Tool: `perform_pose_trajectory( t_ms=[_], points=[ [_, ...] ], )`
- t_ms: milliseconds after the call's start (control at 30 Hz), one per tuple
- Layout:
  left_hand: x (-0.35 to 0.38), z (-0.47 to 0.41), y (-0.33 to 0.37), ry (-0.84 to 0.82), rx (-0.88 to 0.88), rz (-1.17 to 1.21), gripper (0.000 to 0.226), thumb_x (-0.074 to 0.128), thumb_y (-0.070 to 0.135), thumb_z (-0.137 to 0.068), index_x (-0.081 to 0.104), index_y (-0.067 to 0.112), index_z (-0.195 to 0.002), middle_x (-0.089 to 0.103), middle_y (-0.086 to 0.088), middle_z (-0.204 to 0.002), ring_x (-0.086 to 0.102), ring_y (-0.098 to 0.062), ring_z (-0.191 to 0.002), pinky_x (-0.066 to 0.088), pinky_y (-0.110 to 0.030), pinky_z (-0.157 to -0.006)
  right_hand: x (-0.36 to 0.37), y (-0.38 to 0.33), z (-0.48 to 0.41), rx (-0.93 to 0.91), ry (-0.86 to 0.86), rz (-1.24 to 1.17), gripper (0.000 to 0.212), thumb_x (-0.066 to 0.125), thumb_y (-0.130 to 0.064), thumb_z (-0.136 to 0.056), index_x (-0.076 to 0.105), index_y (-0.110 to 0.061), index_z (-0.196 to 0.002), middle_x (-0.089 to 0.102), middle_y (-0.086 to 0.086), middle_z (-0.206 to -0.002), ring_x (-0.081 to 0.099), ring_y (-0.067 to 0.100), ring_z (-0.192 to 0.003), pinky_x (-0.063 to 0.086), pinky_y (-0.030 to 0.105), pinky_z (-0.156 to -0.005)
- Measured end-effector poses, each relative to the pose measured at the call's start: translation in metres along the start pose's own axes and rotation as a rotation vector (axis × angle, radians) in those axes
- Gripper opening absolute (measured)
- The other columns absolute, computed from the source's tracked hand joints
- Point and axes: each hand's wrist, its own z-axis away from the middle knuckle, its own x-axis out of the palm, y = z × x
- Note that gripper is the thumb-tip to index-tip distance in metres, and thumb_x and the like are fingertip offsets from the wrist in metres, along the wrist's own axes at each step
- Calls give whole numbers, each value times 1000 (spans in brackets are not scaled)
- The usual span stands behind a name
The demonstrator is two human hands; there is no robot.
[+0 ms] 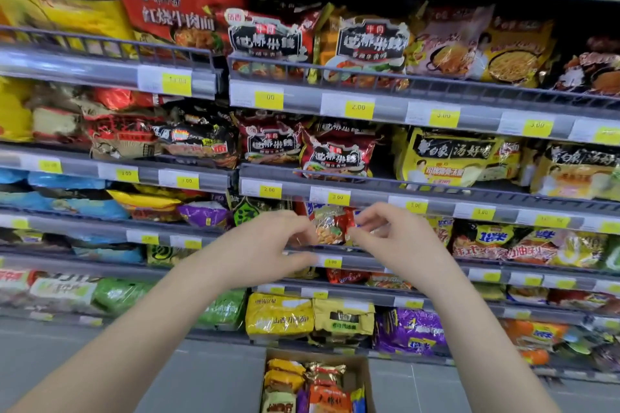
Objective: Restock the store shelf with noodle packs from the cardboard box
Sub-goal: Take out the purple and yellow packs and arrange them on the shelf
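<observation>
Noodle pack (330, 228), one, light, crinkly and crushable by my judgement, at the shelf (459, 270) front above the cardboard box (367, 382), my left grip (278, 245) and right grip (392, 238) pinching its side edges.

Bright, even overhead store lighting; shadows soft. Glare on glossy noodle packs (188, 3) toward 11 o'clock. Motion blur softens price labels (358, 108). Wide-angle distortion bows shelf rails (436, 201) toward 3 o'clock.

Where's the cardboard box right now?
Head view, bottom centre: the cardboard box sits open on the floor, just below the yellow packs on the bottom shelf.
</observation>
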Motion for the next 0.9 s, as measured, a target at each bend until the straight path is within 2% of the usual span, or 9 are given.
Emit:
perform_pose_trajectory(
  t_ms=[133, 267, 367, 433, 500, 567, 667, 767, 900],
  points=[
    [30, -2, -6, -54, -72, 71, 22, 64, 46, -94, 65, 32, -111, 60, 19, -107, 58, 3, -101, 51, -21, -88, 23, 33, 5, 54, -67, -75, 9, 71, -43, -89, 66, -37, -93, 68, -16, -93, 63, -2, -86, 54, 23, -76],
    [74, -7, -21, -122, -122, 70, 22, 65, 46, -94, 64, 32, -111, 59, 20, -106, 57, 5, -97, 44, -13, -80, 52, 78, 11, 159, -155, -141, 11, 71, -42, -90, 66, -34, -96, 68, -16, -93, 63, -2, -87, 49, 14, -67],
    [114, -13, -39, -197, -173, 101, 22, 64, 46, -95, 63, 32, -112, 59, 17, -109, 57, 3, -101, 43, -15, -75, 82, 115, 17, 237, -204, -159, 11, 72, -44, -88, 66, -36, -93, 69, -17, -93, 65, 2, -87, 54, 23, -72],
    [145, -20, -56, -227, -191, 116, 21, 64, 43, -95, 64, 28, -110, 60, 13, -110, 59, -2, -102, 44, -18, -75, 103, 141, 22, 277, -207, -174, 10, 74, -41, -87, 66, -35, -92, 70, -15, -91, 66, 1, -86, 50, 20, -70],
    [181, -28, -74, -246, -219, 138, 19, 66, 39, -94, 65, 25, -107, 61, 9, -109, 61, -4, -101, 42, -9, -71, 127, 170, 26, 317, -223, -190, 9, 74, -36, -88, 67, -32, -92, 71, -15, -90, 66, -4, -84, 47, 10, -67],
    [221, -34, -93, -291, -251, 167, 19, 67, 38, -94, 65, 26, -107, 61, 10, -108, 62, -4, -101, 39, -4, -67, 155, 201, 32, 375, -250, -188, 8, 74, -33, -89, 68, -30, -93, 72, -16, -87, 65, -7, -80, 49, 11, -71],
    [289, -40, -126, -339, -302, 206, 19, 67, 39, -94, 64, 27, -109, 61, 11, -108, 62, -4, -102, 49, -15, -77, 202, 255, 41, 459, -244, -216, 7, 75, -33, -87, 70, -31, -90, 72, -18, -85, 63, -12, -79, 46, 14, -71],
    [364, -39, -164, -370, -334, 222, 19, 67, 36, -94, 65, 25, -109, 61, 11, -109, 61, -1, -102, 45, -8, -76, 264, 313, 45, 506, -279, -198, 7, 76, -33, -86, 70, -32, -89, 72, -17, -88, 65, -5, -85, 52, 25, -81],
    [471, -36, -221, -389, -351, 148, 18, 64, 38, -94, 61, 29, -109, 57, 13, -106, 62, -12, -100, 52, -32, -86, 348, 393, 48, 575, -334, -111, 11, 74, -44, -85, 69, -36, -90, 72, -18, -94, 67, 5, -94, 54, 35, -89]
  ],
)
